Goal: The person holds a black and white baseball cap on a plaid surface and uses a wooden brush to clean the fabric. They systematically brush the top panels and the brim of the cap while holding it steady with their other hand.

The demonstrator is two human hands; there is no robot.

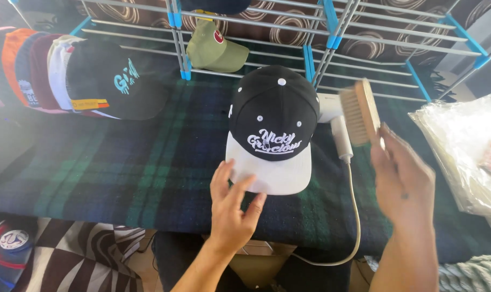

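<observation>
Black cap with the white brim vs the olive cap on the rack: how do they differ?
The black cap has a flat white brim; the olive cap is one colour with a curved brim. The black cap sits on the plaid cloth, brim touched by the left hand; the olive cap rests on the wire rack, untouched. Both are baseball caps.

A single head-worn camera looks steeply down and forward from close above the plaid-covered table (121,173). The near table edge runs along 6 o'clock, a wire rack (332,48) closes the view at 12 o'clock, and both forearms enter from 6 o'clock. No second view overlaps it.
</observation>
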